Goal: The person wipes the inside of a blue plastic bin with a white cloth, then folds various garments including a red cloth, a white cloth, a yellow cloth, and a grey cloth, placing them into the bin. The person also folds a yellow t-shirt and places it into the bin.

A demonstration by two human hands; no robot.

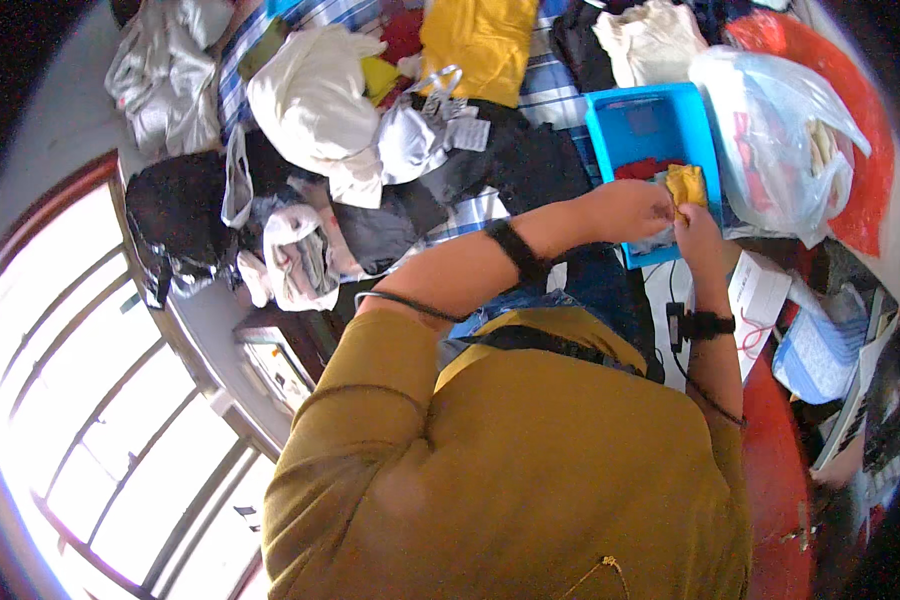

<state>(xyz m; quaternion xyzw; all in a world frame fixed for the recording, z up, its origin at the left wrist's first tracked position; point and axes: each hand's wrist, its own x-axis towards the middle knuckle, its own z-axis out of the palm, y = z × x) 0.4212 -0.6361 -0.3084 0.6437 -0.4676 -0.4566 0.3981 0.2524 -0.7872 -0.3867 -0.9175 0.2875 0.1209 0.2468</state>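
Note:
A small folded yellow cloth (pixel 685 184) is pinched at the near right corner of a blue plastic bin (pixel 705 105). My right hand (pixel 701 238) has its fingers closed on the cloth's lower end. From the left, my left hand (pixel 638 208) reaches over the bin with its fingers curled in against the same cloth; its fingertips are partly hidden. Inside the bin, below my hands, lie dark red cloth (pixel 638 170) and some greyish cloth.
Clothes cover the plaid bedding: a yellow garment (pixel 478 45), a white garment (pixel 315 105), a pale bra (pixel 410 140) and dark pieces. A clear plastic bag (pixel 785 140) of clothes stands right of the bin, before a red bag (pixel 860 150). A barred window (pixel 110 400) is at left.

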